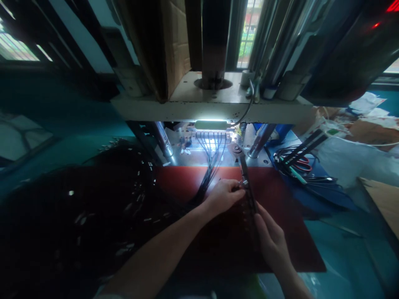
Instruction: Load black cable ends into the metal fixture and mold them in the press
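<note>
A long dark metal bar (248,195) with a row of small fittings along it is tilted over the red-brown board (288,232). My right hand (271,230) has its fingers wrapped round the bar's lower right side. On the bar's left, my left hand (226,194) is closed, thumb and fingertips pinched at a small shiny piece against the bar. What exactly they pinch is too small to name. Behind the bar, black cables (208,170) run from a lit fixture (210,135) down across the board beside my left hand.
A press with a pale crossbeam (212,111) and steel posts (260,141) stands ahead, under a lamp (212,124). A large dark bundle of cables (93,203) lies left. On the right are red-handled scissors (302,164), cables on blue material (324,193), plastic bags and cardboard (382,203).
</note>
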The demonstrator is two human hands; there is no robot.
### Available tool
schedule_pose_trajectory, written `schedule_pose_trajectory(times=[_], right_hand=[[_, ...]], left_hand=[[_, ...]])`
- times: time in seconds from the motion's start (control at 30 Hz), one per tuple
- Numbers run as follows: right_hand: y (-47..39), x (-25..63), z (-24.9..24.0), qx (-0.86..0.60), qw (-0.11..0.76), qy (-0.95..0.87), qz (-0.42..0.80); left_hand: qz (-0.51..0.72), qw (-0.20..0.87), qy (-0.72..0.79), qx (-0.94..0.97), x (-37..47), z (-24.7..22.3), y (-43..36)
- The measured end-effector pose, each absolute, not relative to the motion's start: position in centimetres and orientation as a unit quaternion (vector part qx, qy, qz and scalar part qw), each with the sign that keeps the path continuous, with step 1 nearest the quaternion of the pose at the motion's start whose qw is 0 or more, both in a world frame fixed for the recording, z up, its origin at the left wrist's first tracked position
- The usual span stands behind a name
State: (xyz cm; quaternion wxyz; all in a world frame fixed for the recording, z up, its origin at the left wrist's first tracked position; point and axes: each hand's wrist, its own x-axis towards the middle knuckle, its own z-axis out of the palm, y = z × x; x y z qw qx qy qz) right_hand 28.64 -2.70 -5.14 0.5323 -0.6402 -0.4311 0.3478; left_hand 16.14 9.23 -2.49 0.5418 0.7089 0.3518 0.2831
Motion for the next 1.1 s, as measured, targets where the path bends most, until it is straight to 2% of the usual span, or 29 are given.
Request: schedule_pose_trajectory(times=[0.13, 0.2, 0.37, 0.47, 0.6, 0.8, 1.1], right_hand=[[-2.9, 28.4, -4.9, -0.639, 0.546, -0.384, 0.383], [-3.0, 28.4, -5.0, -0.639, 0.560, -0.360, 0.386], [-3.0, 28.5, -5.4, -0.629, 0.576, -0.333, 0.402], [-3.1, 28.1, -5.0, -0.637, 0.576, -0.313, 0.405], [-3.2, 27.4, -4.1, -0.650, 0.578, -0.299, 0.393], [-3.1, 27.5, -3.9, -0.653, 0.570, -0.304, 0.395], [-3.2, 28.0, -4.1, -0.655, 0.550, -0.337, 0.394]], left_hand=[[0.379, 0.495, 0.359, 0.695, 16.1, -2.4, 9.4], [0.409, 0.516, 0.360, 0.661, 16.0, -2.1, 9.5], [0.320, 0.688, 0.341, 0.555, 15.6, -1.0, 9.9], [0.283, 0.724, 0.327, 0.537, 15.5, -0.9, 10.1], [0.266, 0.725, 0.335, 0.539, 15.9, -1.5, 10.4], [0.278, 0.638, 0.343, 0.630, 16.4, -2.4, 10.5], [0.283, 0.651, 0.320, 0.627, 16.0, -2.4, 10.6]])
